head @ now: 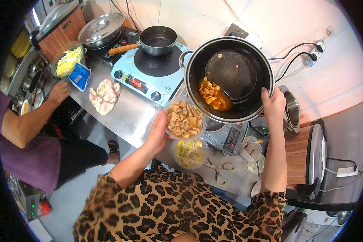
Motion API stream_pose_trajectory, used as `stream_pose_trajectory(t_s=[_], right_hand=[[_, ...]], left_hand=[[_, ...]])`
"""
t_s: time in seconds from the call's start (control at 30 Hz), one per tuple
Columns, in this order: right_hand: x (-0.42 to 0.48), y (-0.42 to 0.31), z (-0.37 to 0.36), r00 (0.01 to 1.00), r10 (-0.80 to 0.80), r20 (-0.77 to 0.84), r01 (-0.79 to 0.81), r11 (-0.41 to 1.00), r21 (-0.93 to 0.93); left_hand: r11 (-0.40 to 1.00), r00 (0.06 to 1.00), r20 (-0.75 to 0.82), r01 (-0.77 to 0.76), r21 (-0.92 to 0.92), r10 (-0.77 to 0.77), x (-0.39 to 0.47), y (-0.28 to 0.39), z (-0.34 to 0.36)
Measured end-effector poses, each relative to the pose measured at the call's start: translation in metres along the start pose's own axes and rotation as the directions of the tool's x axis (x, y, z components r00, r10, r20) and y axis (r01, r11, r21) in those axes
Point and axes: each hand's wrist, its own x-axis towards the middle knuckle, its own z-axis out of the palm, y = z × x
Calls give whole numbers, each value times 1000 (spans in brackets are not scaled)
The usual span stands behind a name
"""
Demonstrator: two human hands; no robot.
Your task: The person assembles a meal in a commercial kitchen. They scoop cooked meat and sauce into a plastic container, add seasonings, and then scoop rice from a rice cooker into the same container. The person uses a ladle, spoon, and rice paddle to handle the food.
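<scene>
My left hand holds a round clear plastic container heaped with pieces of browned cooked meat. Gripped at its right rim by my right hand, a wide dark-lined pot tilts toward me beside that container. Some meat in reddish-brown sauce has gathered at the pot's lower left side, and two small bits cling higher up. Just below the meat container, a second clear container with pale noodles or shredded vegetables stands on the steel counter.
A light-blue induction cooker bears a small wooden-handled pan. Scissors lie near the front edge. A crumpled cloth and blue packet lie left, near another person's hand. A wood-patterned rice cooker stands right.
</scene>
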Motion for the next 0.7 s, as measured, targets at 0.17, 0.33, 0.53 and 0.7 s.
stream_pose_trajectory(t_s=[0.17, 0.33, 0.53, 0.7], right_hand=[[-7, -20, 0, 985, -144, -95, 146, 989, 16], [-12, -35, -1, 941, -284, -183, 283, 959, -36], [-14, -43, -3, 920, -332, -208, 330, 943, -44], [-14, -44, -5, 915, -340, -218, 341, 939, -35]], left_hand=[[1000, 1000, 10, 15, -4, -15, 0, 2, 7], [1000, 998, 54, 23, -20, -22, 2, 4, 13], [998, 996, 90, 6, -64, 0, 9, 0, 14], [997, 995, 102, 9, -78, -1, 6, 5, 22]])
